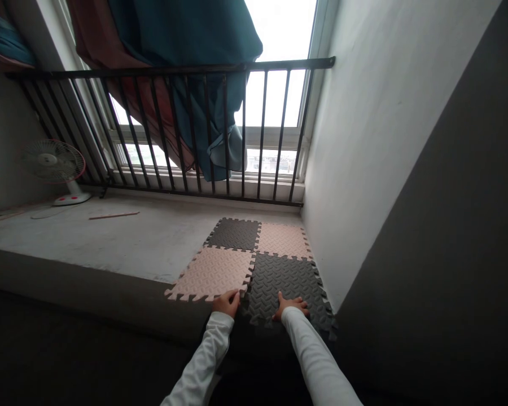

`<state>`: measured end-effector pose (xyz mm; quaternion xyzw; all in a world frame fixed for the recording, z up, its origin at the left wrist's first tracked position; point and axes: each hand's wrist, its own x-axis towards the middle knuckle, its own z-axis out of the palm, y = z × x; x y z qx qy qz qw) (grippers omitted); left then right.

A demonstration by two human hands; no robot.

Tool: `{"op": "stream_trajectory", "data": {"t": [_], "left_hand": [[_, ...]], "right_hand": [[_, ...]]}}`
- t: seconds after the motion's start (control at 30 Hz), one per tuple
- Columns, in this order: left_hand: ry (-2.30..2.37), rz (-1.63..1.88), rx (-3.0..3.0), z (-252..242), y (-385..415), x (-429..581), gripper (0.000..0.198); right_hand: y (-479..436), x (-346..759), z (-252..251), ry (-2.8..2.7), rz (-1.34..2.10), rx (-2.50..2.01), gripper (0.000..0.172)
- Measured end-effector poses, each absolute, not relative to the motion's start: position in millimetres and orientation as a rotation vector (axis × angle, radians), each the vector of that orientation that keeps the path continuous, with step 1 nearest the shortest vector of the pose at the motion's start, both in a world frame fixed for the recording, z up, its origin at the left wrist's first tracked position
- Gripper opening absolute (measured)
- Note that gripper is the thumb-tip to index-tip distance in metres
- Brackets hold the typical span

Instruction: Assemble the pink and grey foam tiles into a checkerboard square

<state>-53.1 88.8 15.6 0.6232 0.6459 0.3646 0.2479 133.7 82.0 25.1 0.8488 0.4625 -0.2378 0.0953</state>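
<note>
One left hand [227, 303], fingers spread, holding nothing, on near edge of pink foam tile [211, 273]; one right hand [290, 304], likewise, on adjoining dark foam tile [285, 282].

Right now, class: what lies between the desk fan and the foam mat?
The head view shows a thin brown strip on the concrete ledge between the desk fan and the foam mat.
</note>
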Motion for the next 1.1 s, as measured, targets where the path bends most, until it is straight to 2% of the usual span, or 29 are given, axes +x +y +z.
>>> {"op": "stream_trajectory", "data": {"t": [0.17, 0.37, 0.67, 0.9, 1.1], "left_hand": [[1.412, 1.464, 1.091, 57.0, 111.6, -62.7, 0.025], [1.267, 1.723, 0.797, 106.6, 124.8, -95.0, 0.020], [1.216, 1.897, 0.525, 143.3, 134.9, -149.6, 0.015], [1.186, 1.989, 0.310, 154.0, 133.7, -186.9, 0.005], [1.227, 2.006, 0.203, 174.7, 122.0, -239.8, 0.009]], "right_hand": [[81.8, 132.7, 27.4, 1.357, -0.721, 2.499, 0.104], [80.5, 133.2, 29.8, 1.365, -0.706, 2.467, 0.109], [81.1, 134.9, 30.5, 1.388, -0.721, 2.444, 0.104], [81.6, 134.9, 34.1, 1.370, -0.762, 2.451, 0.107], [83.7, 134.7, 34.4, 1.365, -0.745, 2.489, 0.099]]}}
